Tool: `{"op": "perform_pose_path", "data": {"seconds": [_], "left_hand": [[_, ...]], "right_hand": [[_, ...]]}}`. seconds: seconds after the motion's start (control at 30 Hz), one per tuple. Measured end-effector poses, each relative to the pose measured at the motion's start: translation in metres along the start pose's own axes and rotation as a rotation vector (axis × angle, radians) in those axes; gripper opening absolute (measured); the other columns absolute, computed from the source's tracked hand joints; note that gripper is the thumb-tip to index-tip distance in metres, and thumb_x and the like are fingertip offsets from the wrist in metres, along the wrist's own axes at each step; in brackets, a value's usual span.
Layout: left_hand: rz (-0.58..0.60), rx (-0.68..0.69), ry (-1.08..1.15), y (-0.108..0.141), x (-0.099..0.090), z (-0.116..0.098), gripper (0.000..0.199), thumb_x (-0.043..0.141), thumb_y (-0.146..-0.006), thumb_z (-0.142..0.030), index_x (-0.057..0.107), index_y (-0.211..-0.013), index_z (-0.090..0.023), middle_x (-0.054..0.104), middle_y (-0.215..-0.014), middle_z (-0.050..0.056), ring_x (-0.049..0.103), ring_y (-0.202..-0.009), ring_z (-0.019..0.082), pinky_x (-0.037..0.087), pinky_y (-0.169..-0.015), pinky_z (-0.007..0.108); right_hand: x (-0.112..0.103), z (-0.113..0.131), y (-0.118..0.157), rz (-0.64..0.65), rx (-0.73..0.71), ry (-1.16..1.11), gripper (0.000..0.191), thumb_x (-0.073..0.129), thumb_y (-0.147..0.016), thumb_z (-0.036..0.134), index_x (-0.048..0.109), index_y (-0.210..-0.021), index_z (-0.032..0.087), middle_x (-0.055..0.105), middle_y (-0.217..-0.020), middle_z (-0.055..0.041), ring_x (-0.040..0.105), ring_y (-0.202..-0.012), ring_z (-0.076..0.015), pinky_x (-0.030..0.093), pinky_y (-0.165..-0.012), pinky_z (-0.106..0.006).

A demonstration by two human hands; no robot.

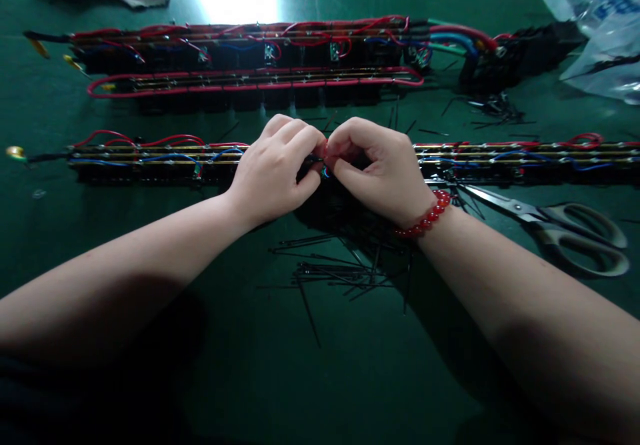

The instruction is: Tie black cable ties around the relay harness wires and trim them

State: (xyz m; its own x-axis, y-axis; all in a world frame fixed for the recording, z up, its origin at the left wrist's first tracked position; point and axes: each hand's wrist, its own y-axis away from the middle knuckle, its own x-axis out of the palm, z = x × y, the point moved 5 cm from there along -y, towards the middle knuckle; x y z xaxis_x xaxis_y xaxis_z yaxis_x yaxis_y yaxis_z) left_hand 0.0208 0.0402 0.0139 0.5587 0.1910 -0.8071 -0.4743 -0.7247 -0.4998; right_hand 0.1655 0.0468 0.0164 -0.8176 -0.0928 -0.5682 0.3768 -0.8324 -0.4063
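Scissors point(530, 211) lie beside the front wired strip point(170, 159), where my left hand point(277, 168) and right hand point(377, 171) pinch closed, on what I cannot tell.

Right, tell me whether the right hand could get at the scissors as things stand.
Likely yes: the scissors lie uncovered close by, though the right hand is busy with its fingertips at the nearest wired strip.

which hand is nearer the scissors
Right: the right hand is left of the scissors, past their blade tips; the left hand is farther left, beyond the right hand.
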Motion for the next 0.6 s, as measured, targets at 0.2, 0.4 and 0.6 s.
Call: {"op": "perform_pose_path", "data": {"seconds": [0.2,0.4,0.6], "left_hand": [[0.017,0.037,-0.007,0.0003,0.001,-0.0007,0.009,0.059,-0.083,-0.021,0.06,-0.092,-0.021,0.063,-0.1,0.006,0.057,-0.106,0.029,0.049,-0.096,0.053],[-0.007,0.027,-0.009,0.0007,0.0011,0.0018,0.004,0.058,-0.087,-0.021,0.062,-0.089,-0.021,0.065,-0.101,0.005,0.057,-0.105,0.025,0.049,-0.097,0.047],[-0.032,0.047,-0.005,0.0012,0.0002,0.0036,0.008,0.058,-0.089,-0.02,0.065,-0.089,-0.021,0.068,-0.101,0.004,0.058,-0.102,0.022,0.05,-0.092,0.042]], "right_hand": [[-0.0037,-0.0024,-0.002,-0.059,0.04,-0.032,0.006,0.062,-0.082,0.019,0.06,-0.083,0.023,0.063,-0.083,-0.0007,0.057,-0.07,-0.0144,0.048,-0.065,-0.03],[-0.0053,-0.0062,-0.004,-0.073,0.062,-0.051,0.01,0.066,-0.085,0.03,0.06,-0.089,0.024,0.061,-0.084,-0.0012,0.056,-0.072,-0.0149,0.048,-0.063,-0.029],[-0.0054,-0.0053,-0.0048,-0.026,0.074,-0.13,0.015,0.07,-0.079,0.019,0.063,-0.091,0.024,0.066,-0.086,0.0001,0.06,-0.072,-0.0137,0.051,-0.066,-0.029]]}}
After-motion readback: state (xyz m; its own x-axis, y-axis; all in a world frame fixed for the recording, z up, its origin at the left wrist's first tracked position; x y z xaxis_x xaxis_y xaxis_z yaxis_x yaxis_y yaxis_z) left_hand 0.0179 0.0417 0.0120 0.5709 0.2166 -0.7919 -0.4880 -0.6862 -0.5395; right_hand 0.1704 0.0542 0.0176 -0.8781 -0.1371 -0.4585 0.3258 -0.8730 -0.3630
